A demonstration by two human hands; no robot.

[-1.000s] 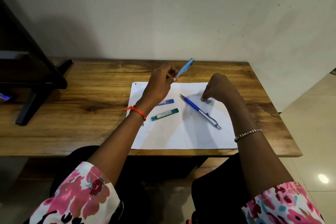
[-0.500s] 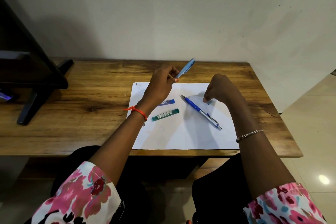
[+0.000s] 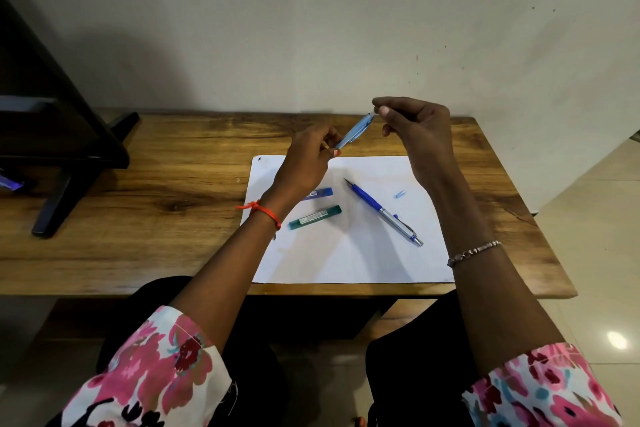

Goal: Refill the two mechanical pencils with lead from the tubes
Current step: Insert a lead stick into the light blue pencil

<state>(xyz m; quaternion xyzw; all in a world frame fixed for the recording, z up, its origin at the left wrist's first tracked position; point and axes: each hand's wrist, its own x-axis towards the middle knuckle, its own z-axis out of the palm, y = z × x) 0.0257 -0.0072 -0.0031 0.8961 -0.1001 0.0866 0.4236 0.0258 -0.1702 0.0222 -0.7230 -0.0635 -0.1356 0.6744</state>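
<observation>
Up above the far edge of the table (image 3: 138,204), the left hand (image 3: 308,156) pinches the lower part of the light-blue pencil (image 3: 355,132) between thumb and curled fingers, so that its upper end slants up and to the right. The right hand (image 3: 419,128) meets that end with thumb and forefinger pressed together on it and the other fingers loosely curled. Whether the tips grip the pencil's end itself or some tiny piece in it is too small to tell.

On the white paper (image 3: 346,253) lie the dark-blue pencil (image 3: 381,210), tip pointing away, and a small pale-blue cap (image 3: 400,194) just to its right. The blue lead tube (image 3: 320,192) and the green lead tube (image 3: 315,217) lie side by side near the left wrist.
</observation>
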